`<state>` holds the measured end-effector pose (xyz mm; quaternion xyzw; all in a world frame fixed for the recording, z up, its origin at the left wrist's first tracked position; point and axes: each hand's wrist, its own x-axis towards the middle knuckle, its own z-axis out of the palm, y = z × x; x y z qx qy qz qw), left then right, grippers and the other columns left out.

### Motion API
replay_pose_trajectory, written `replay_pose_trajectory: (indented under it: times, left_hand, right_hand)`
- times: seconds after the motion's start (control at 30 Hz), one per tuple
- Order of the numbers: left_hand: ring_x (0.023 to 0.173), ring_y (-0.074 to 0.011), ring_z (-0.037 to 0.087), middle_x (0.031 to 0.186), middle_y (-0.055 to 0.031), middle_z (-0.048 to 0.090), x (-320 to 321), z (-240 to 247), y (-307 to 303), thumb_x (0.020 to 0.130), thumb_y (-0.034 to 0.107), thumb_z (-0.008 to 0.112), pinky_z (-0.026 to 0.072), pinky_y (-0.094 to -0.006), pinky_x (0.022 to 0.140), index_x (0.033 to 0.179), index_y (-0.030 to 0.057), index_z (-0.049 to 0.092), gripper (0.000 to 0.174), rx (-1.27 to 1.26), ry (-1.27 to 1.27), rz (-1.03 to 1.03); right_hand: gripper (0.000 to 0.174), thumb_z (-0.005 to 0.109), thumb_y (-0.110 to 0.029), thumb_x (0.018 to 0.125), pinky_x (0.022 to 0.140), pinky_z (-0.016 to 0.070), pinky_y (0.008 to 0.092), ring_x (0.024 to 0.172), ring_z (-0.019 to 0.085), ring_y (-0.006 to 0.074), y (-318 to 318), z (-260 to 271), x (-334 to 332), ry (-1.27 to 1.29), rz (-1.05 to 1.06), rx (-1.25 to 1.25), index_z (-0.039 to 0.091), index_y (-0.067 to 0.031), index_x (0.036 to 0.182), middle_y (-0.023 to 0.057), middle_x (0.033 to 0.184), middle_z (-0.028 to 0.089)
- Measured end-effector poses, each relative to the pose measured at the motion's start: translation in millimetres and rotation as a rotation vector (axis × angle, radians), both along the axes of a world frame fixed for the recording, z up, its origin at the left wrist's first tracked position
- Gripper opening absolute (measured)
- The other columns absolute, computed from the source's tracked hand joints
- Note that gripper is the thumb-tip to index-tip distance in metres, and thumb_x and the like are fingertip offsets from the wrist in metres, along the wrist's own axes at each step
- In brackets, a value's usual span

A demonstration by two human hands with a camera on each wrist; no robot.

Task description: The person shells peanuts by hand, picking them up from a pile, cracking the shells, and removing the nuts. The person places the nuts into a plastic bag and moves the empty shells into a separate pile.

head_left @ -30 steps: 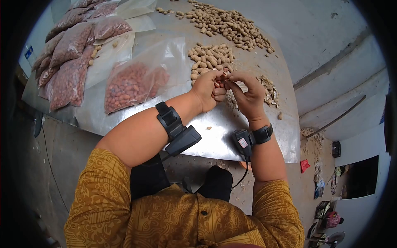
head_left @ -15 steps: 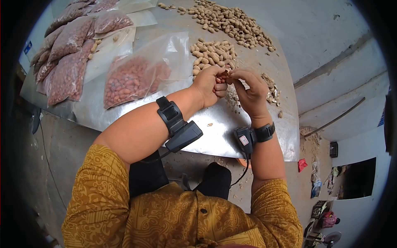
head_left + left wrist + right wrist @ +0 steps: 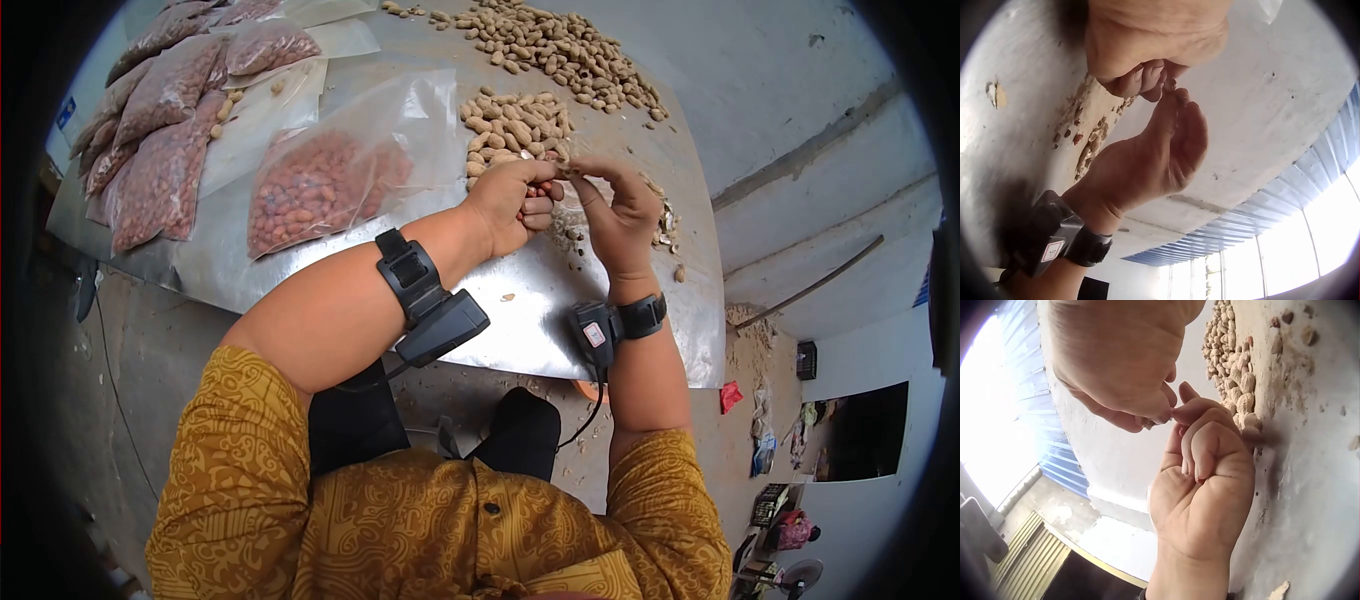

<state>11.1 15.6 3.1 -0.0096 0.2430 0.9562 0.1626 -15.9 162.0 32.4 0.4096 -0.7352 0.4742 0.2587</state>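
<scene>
Kernels, several, in left hand; one shell in right hand

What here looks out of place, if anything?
A few tan unshelled peanuts lie beside the clear plastic bags of reddish kernels, apart from the peanut heaps. A pale shell piece lies alone on the silver metal table.

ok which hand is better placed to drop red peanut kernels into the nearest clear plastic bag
Probably the left hand: its curled fingers hold the kernels and it is nearer the bag than the right hand.
</scene>
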Motion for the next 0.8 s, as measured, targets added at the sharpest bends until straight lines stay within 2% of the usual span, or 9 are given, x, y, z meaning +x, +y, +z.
replay_pose_trajectory:
  times: [0.1,0.17,0.27,0.37,0.4,0.5,0.57,0.67,0.8]
  left_hand:
    - [0.041,-0.0064,0.031,0.066,-0.0024,0.048,3,5,-1,0.083,0.009,0.049,0.0259,-0.0199,0.039,0.097,-0.0015,0.052,0.017,-0.055,0.037,0.111]
    - [0.042,-0.0062,0.031,0.066,-0.0018,0.047,0,5,-5,0.083,0.007,0.049,0.0254,-0.0196,0.040,0.104,-0.0028,0.051,0.023,-0.081,0.082,0.231]
    - [0.044,-0.0064,0.030,0.065,-0.0005,0.046,0,15,-14,0.087,0.012,0.050,0.0245,-0.0199,0.040,0.104,-0.0010,0.051,0.022,-0.114,0.083,0.404]
    - [0.043,-0.0063,0.029,0.065,-0.0003,0.045,-3,15,-16,0.091,0.022,0.049,0.0239,-0.0205,0.039,0.098,0.0011,0.053,0.022,-0.098,0.066,0.460]
    - [0.041,-0.0062,0.029,0.064,-0.0003,0.045,-4,13,-15,0.091,0.024,0.050,0.0234,-0.0208,0.038,0.093,0.0024,0.054,0.022,-0.091,0.052,0.467]
    - [0.040,-0.0061,0.028,0.064,-0.0002,0.044,-7,11,-14,0.091,0.027,0.050,0.0230,-0.0211,0.037,0.088,0.0040,0.055,0.024,-0.056,0.030,0.475]
    - [0.040,-0.0062,0.028,0.064,-0.0001,0.044,-9,10,-14,0.091,0.028,0.050,0.0230,-0.0210,0.037,0.088,0.0043,0.055,0.025,-0.047,0.030,0.485]
    - [0.041,-0.0061,0.028,0.064,-0.0002,0.044,-9,9,-14,0.090,0.029,0.051,0.0232,-0.0210,0.037,0.086,0.0043,0.055,0.025,-0.061,0.033,0.493]
    - [0.041,-0.0060,0.029,0.064,-0.0002,0.045,-7,9,-14,0.089,0.026,0.054,0.0237,-0.0209,0.037,0.085,0.0043,0.055,0.022,-0.065,0.050,0.460]
  right_hand:
    - [0.017,0.065,0.001,0.073,0.072,0.0484,0.0247,0.077,0.062,0.0136,12,-3,-15,0.006,-0.080,-0.082,0.063,-0.0060,0.088,0.0062,0.084,0.066]
    - [0.017,0.064,-0.001,0.072,0.075,0.0480,0.0275,0.081,0.062,0.0168,24,0,-23,0.000,-0.252,-0.100,0.063,-0.0064,0.089,0.0060,0.084,0.065]
    - [0.019,0.064,-0.003,0.071,0.080,0.0466,0.0314,0.086,0.060,0.0225,44,8,-35,0.190,-0.645,0.109,0.064,-0.0071,0.089,0.0076,0.085,0.064]
    - [0.021,0.064,-0.004,0.069,0.082,0.0452,0.0340,0.089,0.058,0.0268,41,5,-35,0.339,-0.650,0.262,0.064,-0.0074,0.090,0.0097,0.088,0.062]
    - [0.022,0.064,-0.005,0.069,0.081,0.0454,0.0336,0.090,0.058,0.0266,35,4,-33,0.165,-0.432,0.225,0.064,-0.0067,0.091,0.0114,0.094,0.062]
    - [0.026,0.063,-0.002,0.068,0.081,0.0457,0.0319,0.092,0.058,0.0271,6,9,-4,-0.272,-0.038,0.383,0.064,-0.0070,0.094,0.0102,0.100,0.060]
    - [0.028,0.063,0.000,0.068,0.078,0.0466,0.0316,0.089,0.058,0.0279,-6,1,-4,-0.099,0.097,0.453,0.064,-0.0076,0.095,0.0100,0.095,0.060]
    - [0.024,0.064,0.000,0.068,0.075,0.0470,0.0325,0.086,0.058,0.0283,-13,-5,-3,-0.077,0.140,0.551,0.064,-0.0065,0.092,0.0105,0.091,0.060]
    - [0.016,0.064,-0.003,0.071,0.071,0.0470,0.0302,0.081,0.058,0.0243,-12,-4,-3,-0.220,0.086,0.552,0.062,-0.0039,0.086,0.0090,0.087,0.059]
